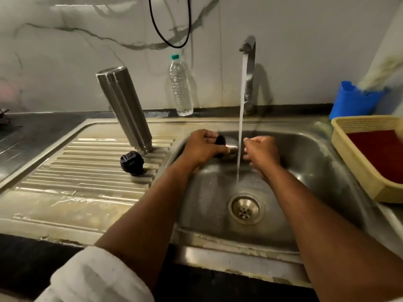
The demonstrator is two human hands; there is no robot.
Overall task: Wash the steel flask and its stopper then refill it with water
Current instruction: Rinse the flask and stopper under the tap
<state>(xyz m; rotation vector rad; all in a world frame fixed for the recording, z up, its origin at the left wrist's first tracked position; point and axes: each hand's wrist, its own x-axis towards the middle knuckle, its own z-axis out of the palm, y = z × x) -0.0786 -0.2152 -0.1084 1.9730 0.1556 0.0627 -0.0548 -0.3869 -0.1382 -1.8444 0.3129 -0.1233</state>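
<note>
Your left hand (pixel 201 149) grips a small steel cup with a black inner part (pixel 225 144), fingers curled round its near end, and holds it on its side just beside the stream of water (pixel 241 118). Across that stream, your right hand (pixel 260 154) hangs with fingers loosely curled and nothing in it that I can make out (the fingertips are a bit blurred, so contact with the water is hard to call). Both hands are above the basin of the sink (pixel 309 162), with the drain (pixel 246 210) below and nearer you than the grip. Straight up from the grip, the tap (pixel 249 68) is running.

Out to the left of your gripping hand, on the ribbed draining board (pixel 87 171), the steel flask (pixel 124 110) stands mouth-down and leaning, its top tilted away to the left. The black stopper (pixel 132 163) lies just in front of the flask's base, close to it, well apart from your hand. Behind the grip, by the wall, a clear plastic bottle (pixel 181 86) with a green cap stands upright. Far to the right of your free hand sits a yellow basket (pixel 349 149) with something dark red in it, and a blue container (pixel 353 101) behind that.
</note>
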